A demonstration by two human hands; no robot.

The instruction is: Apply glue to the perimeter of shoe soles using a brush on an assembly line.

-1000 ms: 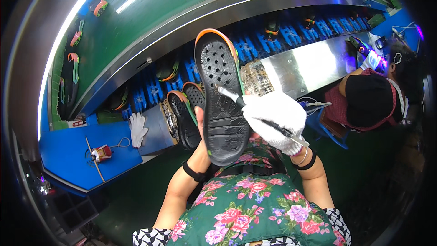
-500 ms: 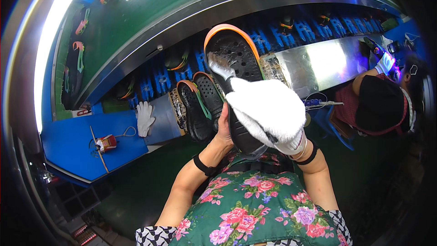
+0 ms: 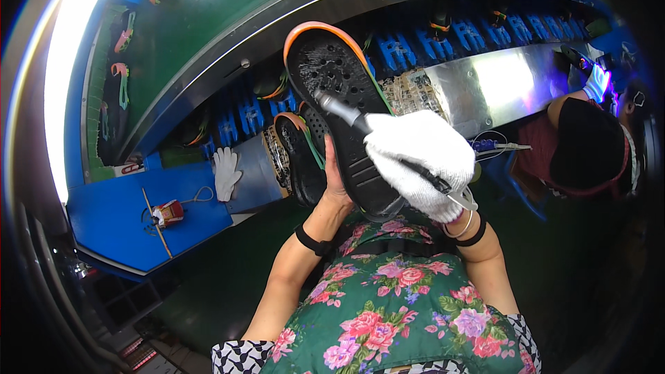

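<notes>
My bare left hand (image 3: pixel 335 173) grips a large black clog sole (image 3: pixel 353 156) with an orange-to-green rim from its left side, thumb along the edge. The sole is held up and tilted, with holes and a wet-looking shine in its toe area. In a white knit glove, my right hand (image 3: pixel 419 156) is closed round a brush (image 3: pixel 339 107) with a silvery ferrule and dark handle. The brush tip touches the holed area; its bristles are hard to make out. Behind my left hand, another black clog piece (image 3: pixel 299 159) with a pink-and-green strap rests on the ledge.
A metal ledge (image 3: pixel 478 86) with a patterned, tape-covered part (image 3: pixel 413 93) runs across. Beyond are blue racks (image 3: pixel 471 36) and a green belt (image 3: pixel 228 7) carrying straps. A spare white glove (image 3: pixel 226 173) lies by the blue table (image 3: pixel 111 215). Another person (image 3: pixel 578 145) works at right.
The sole has shifted a little left and up. The brush, blurred before, has moved down and left along the sole, and my gloved hand has turned so its handle shows.
</notes>
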